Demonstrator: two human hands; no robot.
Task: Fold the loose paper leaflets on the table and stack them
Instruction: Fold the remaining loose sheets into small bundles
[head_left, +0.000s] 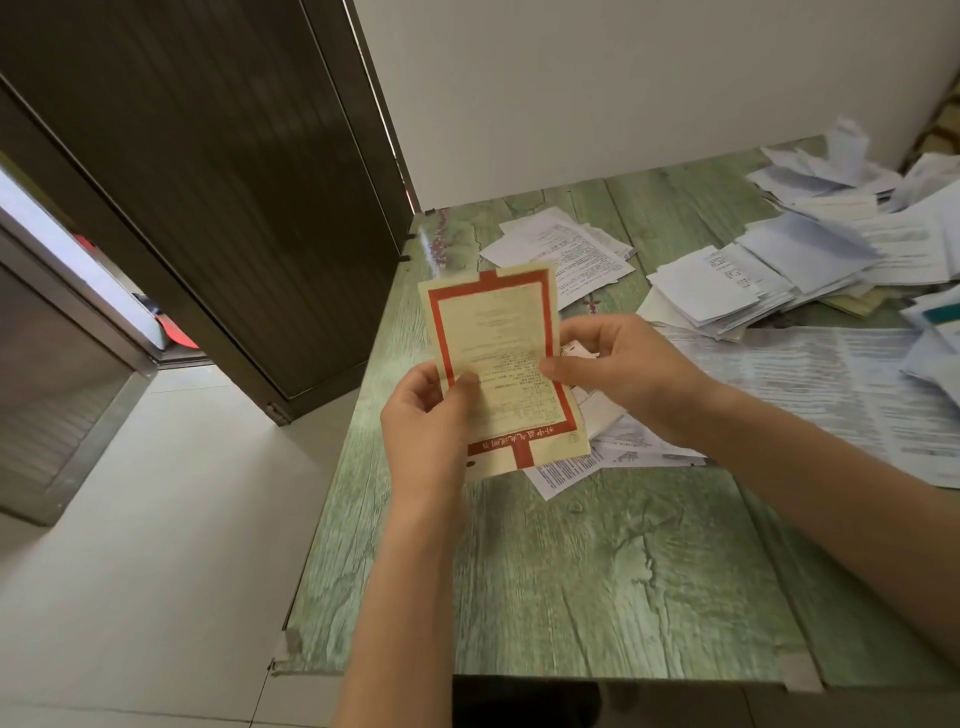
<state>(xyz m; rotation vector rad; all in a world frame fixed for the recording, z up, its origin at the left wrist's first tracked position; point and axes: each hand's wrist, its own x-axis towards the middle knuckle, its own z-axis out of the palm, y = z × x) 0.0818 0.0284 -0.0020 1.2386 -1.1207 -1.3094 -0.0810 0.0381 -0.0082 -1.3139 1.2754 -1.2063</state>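
Progress: early to mid, by my read. One item in work: yellow leaflet (498, 338) with a red border, held up off the table (597, 571), over its left-centre area, long side running away from me. It looks mostly flat. The left strip may be creased, but I can't confirm a finished fold.

Done so far, as a judgement: the small white pile (727, 291) mid-right looks like folded pieces, fanned out and not squared up. No neat stack visible.

Left to do:
- loose heap (831, 208) at the far right, crumpled and open sheets
- a few flat sheets (561, 249) just beyond the yellow one
- big printed sheet (831, 384) spread open on the right
- scattered sheets (597, 457) on the table under my hands

Pose: both forearms reach in from the near edge. Left hand (431, 415) pinches the lower-left edge, thumb on the printed face, fingers behind. Right hand (623, 374) pinches the right edge about mid-height, thumb tip on the face, the other fingers curled behind. Both grips are closed on the paper, nothing else in either hand.
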